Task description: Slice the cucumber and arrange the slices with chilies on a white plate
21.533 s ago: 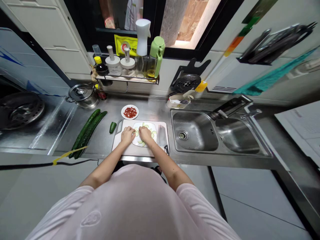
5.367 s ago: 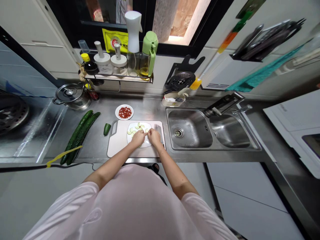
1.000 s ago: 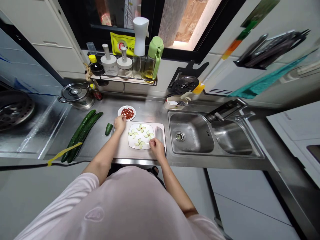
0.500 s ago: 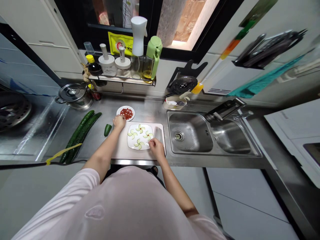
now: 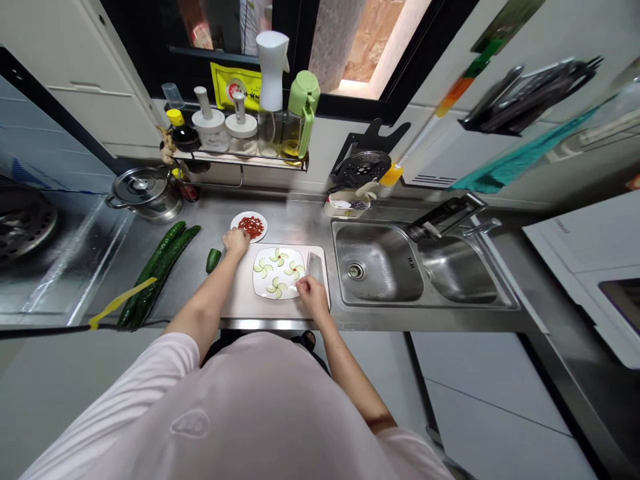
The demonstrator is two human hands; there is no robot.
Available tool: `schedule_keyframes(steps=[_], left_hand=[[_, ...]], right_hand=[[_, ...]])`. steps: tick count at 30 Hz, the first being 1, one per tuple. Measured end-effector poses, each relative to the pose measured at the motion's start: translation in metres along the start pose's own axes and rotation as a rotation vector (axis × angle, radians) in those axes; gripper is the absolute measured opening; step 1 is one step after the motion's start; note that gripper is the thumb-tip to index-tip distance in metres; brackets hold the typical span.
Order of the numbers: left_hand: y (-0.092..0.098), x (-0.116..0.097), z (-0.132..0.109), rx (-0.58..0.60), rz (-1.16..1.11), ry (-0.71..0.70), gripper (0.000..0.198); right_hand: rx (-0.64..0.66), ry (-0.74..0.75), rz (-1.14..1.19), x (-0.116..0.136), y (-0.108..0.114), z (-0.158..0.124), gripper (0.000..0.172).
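Note:
My left hand [image 5: 237, 241] is curled at the near left edge of a small white plate [image 5: 265, 229] of red pieces [image 5: 251, 227]. What its fingers hold, if anything, is hidden. My right hand [image 5: 312, 293] has its fingertips pinched together at the right edge of a square white plate [image 5: 260, 288]; I cannot make out anything between them. Several pinwheels of pale green slices [image 5: 277, 287] lie on that plate, some with a red centre. The square plate rests on a pale cutting board [image 5: 240, 303]. A broad metal blade [image 5: 315, 265] lies on the board's right side, partly behind my right hand.
A cucumber piece [image 5: 213, 260] lies left of the board, and two whole cucumbers [image 5: 160, 267] lie farther left. Behind them stands a lidded pot [image 5: 145, 193]. A double sink [image 5: 380, 263] is on the right. Bottles and jars fill a wall rack [image 5: 240, 157].
The view has shifted slightly. My left hand has turned a little, its fingers still by the red pieces. My right hand stays pinched at the square plate's edge.

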State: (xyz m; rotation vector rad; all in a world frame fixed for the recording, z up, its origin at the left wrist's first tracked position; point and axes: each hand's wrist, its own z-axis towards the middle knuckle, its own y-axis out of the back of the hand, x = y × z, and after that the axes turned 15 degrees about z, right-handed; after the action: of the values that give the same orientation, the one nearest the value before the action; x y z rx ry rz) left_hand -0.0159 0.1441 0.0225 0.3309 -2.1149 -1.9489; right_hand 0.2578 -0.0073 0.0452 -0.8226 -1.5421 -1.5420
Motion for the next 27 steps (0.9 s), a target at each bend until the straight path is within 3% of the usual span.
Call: schedule_keyframes(steps=[6, 14, 21, 27], left_hand=[[0.007, 0.001, -0.005, -0.024, -0.229, 0.102, 0.027], [0.017, -0.016, -0.027, 0.091, -1.211, 0.232, 0.032], [0.043, -0.024, -0.070, 0.218, -1.356, 0.126, 0.037], [0.066, -0.031, -0.104, 0.138, -1.358, -0.034, 0.030]], right_hand=[[-0.002, 0.003, 0.003, -0.001, -0.001, 0.000, 0.017], [0.016, 0.041, 0.039, 0.007, -0.005, 0.010, 0.017], [0.015, 0.111, 0.078, 0.040, -0.004, 0.039, 0.016], [-0.009, 0.226, 0.140, 0.074, -0.001, 0.055, 0.018]])
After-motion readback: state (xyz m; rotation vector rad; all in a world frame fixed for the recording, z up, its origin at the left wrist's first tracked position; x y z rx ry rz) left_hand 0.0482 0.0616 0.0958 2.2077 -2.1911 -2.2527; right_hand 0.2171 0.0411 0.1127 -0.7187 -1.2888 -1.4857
